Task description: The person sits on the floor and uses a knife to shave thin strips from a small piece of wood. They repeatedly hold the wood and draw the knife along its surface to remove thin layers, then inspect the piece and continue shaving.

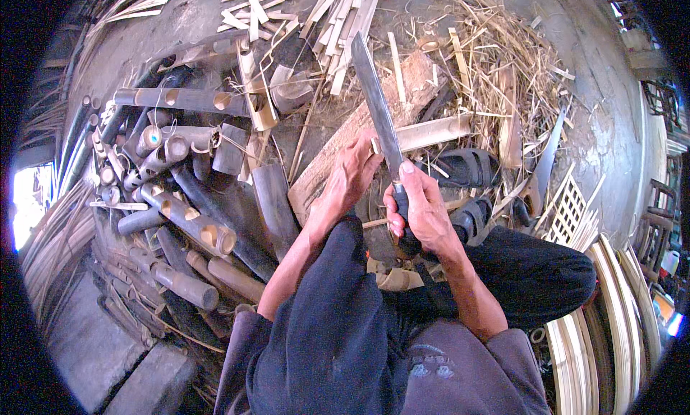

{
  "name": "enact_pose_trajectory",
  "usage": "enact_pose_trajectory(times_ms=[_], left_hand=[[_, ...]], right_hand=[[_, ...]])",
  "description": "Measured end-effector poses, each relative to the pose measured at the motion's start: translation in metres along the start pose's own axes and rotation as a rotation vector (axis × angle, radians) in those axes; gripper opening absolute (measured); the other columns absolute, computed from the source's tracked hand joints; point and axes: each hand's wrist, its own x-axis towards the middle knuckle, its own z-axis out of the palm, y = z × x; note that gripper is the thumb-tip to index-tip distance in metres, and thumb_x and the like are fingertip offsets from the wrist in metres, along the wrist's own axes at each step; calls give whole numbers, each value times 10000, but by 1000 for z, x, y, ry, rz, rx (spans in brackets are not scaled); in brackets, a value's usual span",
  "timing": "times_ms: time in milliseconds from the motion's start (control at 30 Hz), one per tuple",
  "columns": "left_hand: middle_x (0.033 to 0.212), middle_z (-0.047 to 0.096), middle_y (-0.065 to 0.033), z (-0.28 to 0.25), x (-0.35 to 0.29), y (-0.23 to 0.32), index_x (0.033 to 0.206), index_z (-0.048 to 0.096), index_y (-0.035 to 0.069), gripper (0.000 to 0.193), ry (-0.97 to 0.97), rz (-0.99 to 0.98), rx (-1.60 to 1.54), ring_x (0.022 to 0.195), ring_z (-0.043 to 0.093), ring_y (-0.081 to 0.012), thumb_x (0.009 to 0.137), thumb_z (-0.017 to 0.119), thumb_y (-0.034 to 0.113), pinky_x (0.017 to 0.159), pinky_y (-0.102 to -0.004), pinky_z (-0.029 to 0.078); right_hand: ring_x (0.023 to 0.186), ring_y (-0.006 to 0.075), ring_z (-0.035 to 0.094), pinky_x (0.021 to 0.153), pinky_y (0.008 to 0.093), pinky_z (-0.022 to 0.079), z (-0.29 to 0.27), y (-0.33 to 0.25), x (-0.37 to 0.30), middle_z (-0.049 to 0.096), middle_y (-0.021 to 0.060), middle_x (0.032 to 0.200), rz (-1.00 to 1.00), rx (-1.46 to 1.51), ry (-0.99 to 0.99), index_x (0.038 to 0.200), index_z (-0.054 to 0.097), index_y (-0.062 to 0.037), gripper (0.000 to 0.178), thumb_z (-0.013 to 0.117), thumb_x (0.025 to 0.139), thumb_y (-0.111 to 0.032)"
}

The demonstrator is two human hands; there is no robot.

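Note:
My right hand (424, 206) is wrapped round the black handle of a machete (379, 102), whose long blade points up and slightly left. Close to the left side of the blade is my left hand (350, 172), its fingers bent around the pale end of a split bamboo piece (435, 132). That piece runs behind the blade and out to the right. Beneath both lies a thick, rough wooden block (323, 174), slanting across the floor. My dark-trousered knees flank the work, and a dark sandal (467, 168) shows just right of my right hand.
Cut bamboo tubes (183, 98) are heaped on the left. Pale split strips (348, 26) and a pile of shavings (503, 55) lie ahead. To the right are a handsaw (552, 152), a bamboo lattice (568, 208) and bundled long slats (611, 300).

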Motion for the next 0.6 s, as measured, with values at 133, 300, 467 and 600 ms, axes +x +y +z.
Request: enact_pose_trajectory(times_ms=[133,300,467,600], left_hand=[[1030,597,-204,1,-3,-9,1138,524,49,320,-10,0,-5,949,587,-419,832,600,-2,764,-444,482],[1022,596,-212,3,-1,-4,1136,521,44,320,18,-17,-12,953,585,-418,829,603,2,767,-443,483],[997,591,-208,9,-10,-17,1120,519,40,304,49,-79,-112,923,586,-414,829,599,5,760,-440,482],[961,583,-202,-13,4,23,1089,513,44,270,-11,53,-10,895,586,-408,834,595,11,750,-441,478]], right_hand=[[423,93,452,391,256,393,2,-2,0,475,18,602,2,-37,-17,832,469,-52,466,375,993,-478],[454,84,460,386,245,391,0,-1,-1,478,16,653,27,-42,-38,988,468,-75,362,363,1011,-420],[439,89,457,416,246,402,6,0,-2,483,13,632,-24,-103,-14,940,503,-57,439,368,999,-470],[504,63,438,440,231,400,5,-4,-6,461,-24,657,-39,-158,-10,1418,408,-151,470,394,1010,-385]])
